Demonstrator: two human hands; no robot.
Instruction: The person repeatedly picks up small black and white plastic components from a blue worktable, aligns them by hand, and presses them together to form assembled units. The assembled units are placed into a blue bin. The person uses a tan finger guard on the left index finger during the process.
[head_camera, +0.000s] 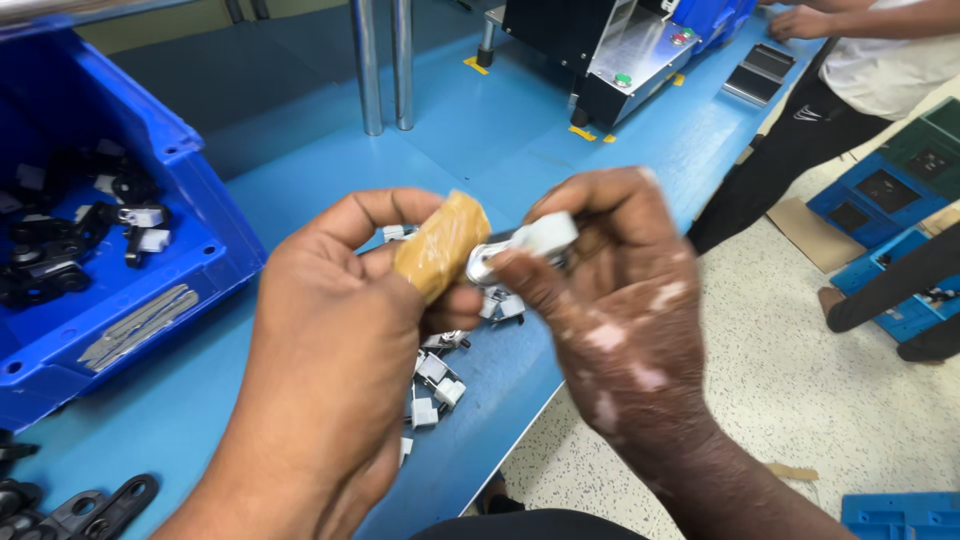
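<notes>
Metal-and-white clip (520, 245) sits pinched in right hand (610, 300) grip, beside left hand's (340, 340) taped thumb (440, 245).

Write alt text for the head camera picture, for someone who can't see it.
Two hands meet over a blue table: the left hand with a taped thumb, the right hand pinching a small white and metal part. More such parts lie below; a blue bin of dark parts sits left.
</notes>
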